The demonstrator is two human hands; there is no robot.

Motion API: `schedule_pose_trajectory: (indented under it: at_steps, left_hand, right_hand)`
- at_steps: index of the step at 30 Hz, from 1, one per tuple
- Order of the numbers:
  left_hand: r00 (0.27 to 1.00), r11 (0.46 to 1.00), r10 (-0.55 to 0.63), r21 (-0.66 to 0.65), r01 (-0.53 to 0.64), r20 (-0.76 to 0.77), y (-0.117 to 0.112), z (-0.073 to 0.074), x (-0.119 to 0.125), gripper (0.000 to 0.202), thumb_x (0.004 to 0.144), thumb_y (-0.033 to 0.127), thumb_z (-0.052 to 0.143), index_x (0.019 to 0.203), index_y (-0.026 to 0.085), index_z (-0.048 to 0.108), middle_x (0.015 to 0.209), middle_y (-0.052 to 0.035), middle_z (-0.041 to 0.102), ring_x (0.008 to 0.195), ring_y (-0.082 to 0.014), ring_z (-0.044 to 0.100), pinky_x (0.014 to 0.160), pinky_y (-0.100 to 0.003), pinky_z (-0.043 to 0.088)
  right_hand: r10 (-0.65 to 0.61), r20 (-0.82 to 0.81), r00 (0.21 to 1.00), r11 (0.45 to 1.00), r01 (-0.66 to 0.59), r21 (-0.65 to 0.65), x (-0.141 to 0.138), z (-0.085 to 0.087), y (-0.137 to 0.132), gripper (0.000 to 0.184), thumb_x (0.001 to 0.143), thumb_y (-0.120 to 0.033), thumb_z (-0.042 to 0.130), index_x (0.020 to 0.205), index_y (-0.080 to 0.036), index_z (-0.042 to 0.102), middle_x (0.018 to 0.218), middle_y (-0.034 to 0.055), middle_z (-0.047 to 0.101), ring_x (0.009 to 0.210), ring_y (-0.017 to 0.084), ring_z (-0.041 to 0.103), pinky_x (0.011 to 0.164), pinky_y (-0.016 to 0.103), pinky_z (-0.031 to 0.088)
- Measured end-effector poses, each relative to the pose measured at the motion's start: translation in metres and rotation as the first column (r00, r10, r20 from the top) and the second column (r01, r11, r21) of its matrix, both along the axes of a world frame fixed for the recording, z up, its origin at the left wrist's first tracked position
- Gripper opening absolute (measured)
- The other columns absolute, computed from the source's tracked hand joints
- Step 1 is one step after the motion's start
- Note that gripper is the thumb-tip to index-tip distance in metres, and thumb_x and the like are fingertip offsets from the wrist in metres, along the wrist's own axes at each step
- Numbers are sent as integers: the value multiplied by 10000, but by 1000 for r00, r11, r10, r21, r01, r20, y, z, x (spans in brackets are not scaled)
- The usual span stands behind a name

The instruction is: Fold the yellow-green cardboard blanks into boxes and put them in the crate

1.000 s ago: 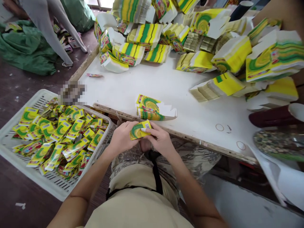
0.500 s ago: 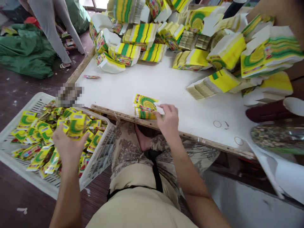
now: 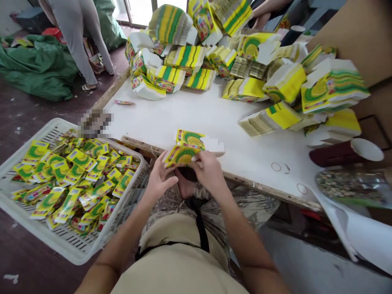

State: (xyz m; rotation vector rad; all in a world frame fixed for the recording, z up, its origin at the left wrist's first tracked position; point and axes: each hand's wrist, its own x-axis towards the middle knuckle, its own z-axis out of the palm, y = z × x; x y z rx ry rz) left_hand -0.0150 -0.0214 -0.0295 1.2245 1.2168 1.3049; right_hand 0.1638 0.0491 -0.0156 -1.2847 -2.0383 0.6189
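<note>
Table (image 3: 147,120) opens between far stacks (image 3: 185,55) and near edge (image 3: 245,180). Right hand (image 3: 212,173) pinches carton (image 3: 180,156) there; left hand (image 3: 158,179) spreads at its left.

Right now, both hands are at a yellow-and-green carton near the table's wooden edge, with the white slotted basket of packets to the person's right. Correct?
One thing is off: in the head view, the white slotted basket of packets is to the person's left. The left hand and right hand are indeed at the carton near the wooden edge.
</note>
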Motion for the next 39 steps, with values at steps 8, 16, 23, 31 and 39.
schedule_pose_trajectory:
  at_steps: [8,16,23,31,39]
  left_hand:
    - [874,926,351,13,-377,336,26,13,36,332,886,516,436,1045,239,526,871,-50,575,788,-188,608,787,-370,530]
    - [954,969,240,15,-247,180,16,-4,15,576,723,596,700,1154,244,547,1101,-64,623,985,-202,608,866,-325,510]
    - [946,951,309,-37,-307,93,12,-4,-8,318,714,435,777,875,176,688,851,-42,715,800,-181,663,781,-298,525]
    - [847,979,-190,-29,202,-496,0,68,-46,1072,575,713,746,1446,207,379,1464,-173,454,1353,-368,426,1133,-491,329]
    - [669,993,-116,-82,83,-734,-6,31,0,635,748,337,712,1295,209,414,1203,-94,614,1087,-264,621,900,-388,519]
  right_hand:
    - [-24,-722,691,794,-426,-434,-34,-14,-60,281,800,-317,685,962,-234,470,815,-20,567,736,153,572,659,265,480]
    - [-39,-482,875,942,-129,-311,-20,-19,-44,146,837,-248,663,977,-208,642,856,16,648,763,167,592,681,278,486]
    - [70,-262,963,997,-62,37,-3,-15,-36,122,904,-222,608,815,-216,690,753,28,690,731,189,628,689,315,498]
    - [180,32,983,852,-172,495,9,-5,-40,162,931,-141,576,951,-246,697,843,17,726,898,189,625,884,363,458]
    - [-115,-500,858,991,133,2,-9,-13,-59,605,884,-429,638,1423,-266,417,1463,112,454,1359,290,415,1134,507,329]
